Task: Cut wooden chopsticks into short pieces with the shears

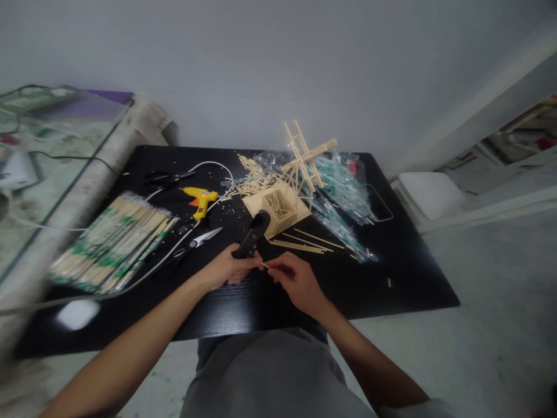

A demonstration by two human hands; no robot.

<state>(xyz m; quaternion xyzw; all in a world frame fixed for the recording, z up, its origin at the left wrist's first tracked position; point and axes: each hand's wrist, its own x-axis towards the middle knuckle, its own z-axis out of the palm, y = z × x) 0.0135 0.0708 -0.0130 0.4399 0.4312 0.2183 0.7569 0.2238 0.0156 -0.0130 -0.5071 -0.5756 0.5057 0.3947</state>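
My left hand (232,264) is wrapped round a black hand tool (252,235) with a rounded, hooked upper end; its exact kind is unclear. My right hand (298,281) pinches a short thin wooden stick (265,265), whose far end meets the fingers of my left hand. Just beyond the tool stands a wooden model windmill (278,212) on a square base, with crossed ladder-like blades (302,154) at its top. Several loose sticks (300,247) lie in front of the base, right of my left hand.
On the black table (357,290) lie a yellow glue gun (200,200) with a white cord, silver-bladed scissors (204,238) and black-handled scissors (167,178). Packs of wooden sticks (115,244) are at left, plastic wrappers (343,191) at right. Cut stick pieces (255,183) are heaped behind.
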